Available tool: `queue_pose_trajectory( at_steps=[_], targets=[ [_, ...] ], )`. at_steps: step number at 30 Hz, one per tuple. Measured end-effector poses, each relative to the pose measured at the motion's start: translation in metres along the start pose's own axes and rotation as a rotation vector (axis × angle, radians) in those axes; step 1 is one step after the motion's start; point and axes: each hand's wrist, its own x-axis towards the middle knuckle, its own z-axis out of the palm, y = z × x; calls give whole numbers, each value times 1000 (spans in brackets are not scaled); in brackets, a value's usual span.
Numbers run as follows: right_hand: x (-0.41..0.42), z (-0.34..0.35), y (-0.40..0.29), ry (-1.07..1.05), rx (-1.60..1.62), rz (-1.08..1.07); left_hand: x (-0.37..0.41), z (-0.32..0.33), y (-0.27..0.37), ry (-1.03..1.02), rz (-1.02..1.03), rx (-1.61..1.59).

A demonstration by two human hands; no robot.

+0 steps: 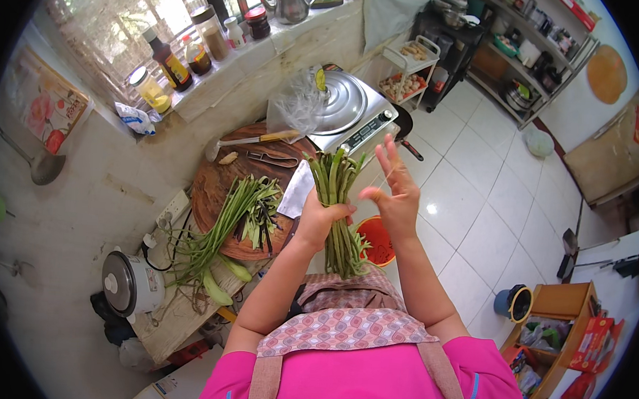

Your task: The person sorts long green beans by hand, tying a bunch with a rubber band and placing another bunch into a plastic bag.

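Note:
My left hand (321,216) is wrapped around the middle of a bundle of long green beans (342,184), held upright before the apron. To its right, my right hand (398,198) is raised with fingers and thumb apart. A thin pale strand (387,177) runs between its thumb and fingers; whether it is a rubber band is too fine to tell. Left of the bundle, a round wooden chopping board (211,188) carries more long beans (238,206), cut dark and green vegetable pieces (261,218), a cleaver (296,190), a peeler (273,159), a ginger piece (228,158) and a ladle (252,139).
An induction cooker (375,121) with a lidded pot (338,103) stands beyond the board. Below my hands is a red bucket (377,240). A rice cooker (131,282) sits at left. Bottles (166,64) line the sill. A tiled floor (460,207) extends right.

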Motion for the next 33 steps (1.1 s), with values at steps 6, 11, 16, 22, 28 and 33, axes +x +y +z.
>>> queue_pose_trajectory(
  at_steps=[6,11,16,22,28,33],
  targets=[
    [4,-15,-17,-409,-416,-271,3,-8,4,-50,-31,74],
    [22,-21,-44,-658,-643,-361,2,3,6,-149,4,359],
    [37,-23,-63,-759,-827,-456,3,6,9,-209,110,940],
    [48,-31,-39,-704,-881,-279,-3,22,23,-147,110,1384],
    [51,-37,-40,-755,-901,-59,-6,16,15,-123,264,1461],
    [59,-44,-41,-1045,-797,184,-8,11,12,-248,400,1368]
  ],
)
